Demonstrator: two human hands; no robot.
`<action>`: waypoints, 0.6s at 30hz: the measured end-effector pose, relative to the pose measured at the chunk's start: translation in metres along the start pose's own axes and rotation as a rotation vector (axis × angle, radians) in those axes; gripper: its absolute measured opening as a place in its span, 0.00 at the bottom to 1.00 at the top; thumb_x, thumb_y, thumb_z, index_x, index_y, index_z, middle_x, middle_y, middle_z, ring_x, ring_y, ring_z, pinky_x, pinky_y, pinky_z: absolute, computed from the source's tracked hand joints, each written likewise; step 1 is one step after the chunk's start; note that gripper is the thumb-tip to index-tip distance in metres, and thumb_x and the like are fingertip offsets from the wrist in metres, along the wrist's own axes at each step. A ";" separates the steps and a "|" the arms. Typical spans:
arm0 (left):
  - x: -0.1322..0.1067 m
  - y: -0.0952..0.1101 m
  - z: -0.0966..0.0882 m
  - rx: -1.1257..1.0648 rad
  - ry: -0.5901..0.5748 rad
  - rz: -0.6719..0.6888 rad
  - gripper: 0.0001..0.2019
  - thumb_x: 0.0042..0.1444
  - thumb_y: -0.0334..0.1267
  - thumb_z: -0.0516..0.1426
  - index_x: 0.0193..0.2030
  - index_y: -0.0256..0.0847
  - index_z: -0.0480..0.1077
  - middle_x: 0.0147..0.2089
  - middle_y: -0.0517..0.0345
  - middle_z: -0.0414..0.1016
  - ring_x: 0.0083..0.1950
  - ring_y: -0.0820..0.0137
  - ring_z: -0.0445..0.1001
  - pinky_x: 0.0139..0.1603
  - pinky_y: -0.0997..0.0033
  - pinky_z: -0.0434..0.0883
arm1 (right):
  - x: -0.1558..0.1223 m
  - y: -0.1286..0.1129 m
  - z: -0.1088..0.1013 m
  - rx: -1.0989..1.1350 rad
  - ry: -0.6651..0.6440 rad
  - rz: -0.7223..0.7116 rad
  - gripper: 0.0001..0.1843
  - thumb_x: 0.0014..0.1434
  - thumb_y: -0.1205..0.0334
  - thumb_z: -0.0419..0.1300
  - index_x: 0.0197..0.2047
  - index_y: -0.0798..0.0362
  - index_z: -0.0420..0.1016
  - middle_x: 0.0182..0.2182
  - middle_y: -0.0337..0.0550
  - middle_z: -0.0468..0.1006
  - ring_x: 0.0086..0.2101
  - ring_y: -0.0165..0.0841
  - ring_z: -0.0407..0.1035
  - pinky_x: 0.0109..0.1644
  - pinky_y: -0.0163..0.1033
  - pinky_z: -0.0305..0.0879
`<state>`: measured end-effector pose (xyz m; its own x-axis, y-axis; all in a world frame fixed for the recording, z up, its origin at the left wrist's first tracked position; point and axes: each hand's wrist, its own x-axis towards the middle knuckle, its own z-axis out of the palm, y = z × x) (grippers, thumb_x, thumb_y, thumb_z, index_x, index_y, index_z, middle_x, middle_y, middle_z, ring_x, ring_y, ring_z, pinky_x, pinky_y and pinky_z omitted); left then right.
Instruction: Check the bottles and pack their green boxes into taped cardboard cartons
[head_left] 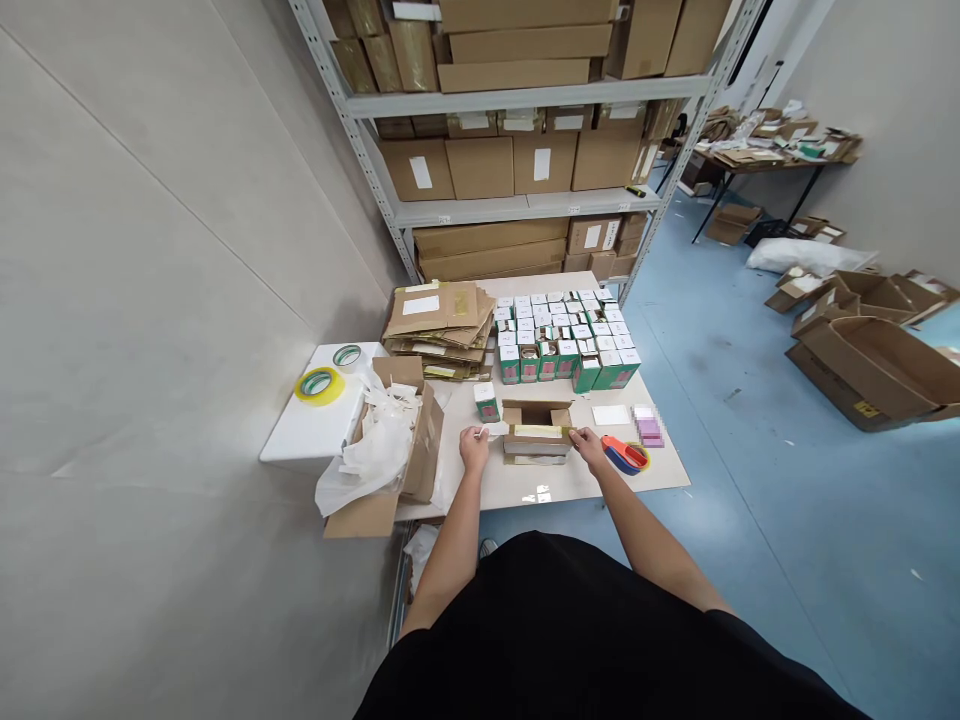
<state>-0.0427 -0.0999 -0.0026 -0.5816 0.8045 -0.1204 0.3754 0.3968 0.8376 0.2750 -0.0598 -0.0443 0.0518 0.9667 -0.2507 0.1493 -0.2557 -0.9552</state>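
Note:
A small open cardboard box [537,449] stands on the table in front of me, with yellowish tape along its near upper edge. My right hand [587,446] is closed on the right end of that edge. At its left end, my left hand [474,449] pinches a white strip [495,429] that reaches to the box; whether it is tape or paper I cannot tell. Just beyond my left hand stands a green-and-white carton [486,402]. An orange-and-blue tape dispenser [625,456] lies right of my right hand, near a white card [610,415].
Many green-and-white cartons [559,335] stand in rows at the back, beside stacked flat cardboard [439,320]. An open box [424,450] with white wrapping stands left, near yellow tape [319,385]. A purple stack [648,428] lies right. Shelving [525,208] rises behind the table.

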 end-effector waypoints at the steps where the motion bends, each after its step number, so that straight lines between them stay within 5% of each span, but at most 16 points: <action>1: 0.000 -0.003 -0.002 -0.007 0.003 -0.010 0.07 0.60 0.42 0.57 0.36 0.43 0.73 0.45 0.51 0.79 0.49 0.63 0.78 0.57 0.64 0.72 | 0.001 0.000 0.000 -0.002 0.000 -0.001 0.30 0.47 0.28 0.66 0.28 0.47 0.66 0.28 0.41 0.76 0.38 0.41 0.69 0.43 0.44 0.66; 10: -0.007 -0.022 0.007 -0.141 -0.020 -0.199 0.10 0.61 0.45 0.57 0.37 0.40 0.72 0.34 0.54 0.79 0.38 0.67 0.81 0.40 0.67 0.78 | 0.013 -0.005 0.012 -0.036 0.011 0.016 0.30 0.46 0.28 0.66 0.27 0.46 0.63 0.25 0.37 0.73 0.34 0.39 0.66 0.40 0.42 0.64; 18: -0.001 -0.018 0.006 -0.151 -0.017 -0.210 0.18 0.53 0.40 0.65 0.51 0.41 0.74 0.42 0.53 0.81 0.42 0.66 0.82 0.45 0.65 0.79 | 0.014 -0.006 0.009 -0.023 -0.029 -0.018 0.31 0.46 0.27 0.66 0.28 0.47 0.66 0.26 0.39 0.75 0.35 0.39 0.67 0.40 0.43 0.64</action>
<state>-0.0449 -0.1052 -0.0204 -0.6224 0.7196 -0.3078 0.1350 0.4860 0.8635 0.2662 -0.0448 -0.0438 0.0204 0.9710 -0.2382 0.1731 -0.2381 -0.9557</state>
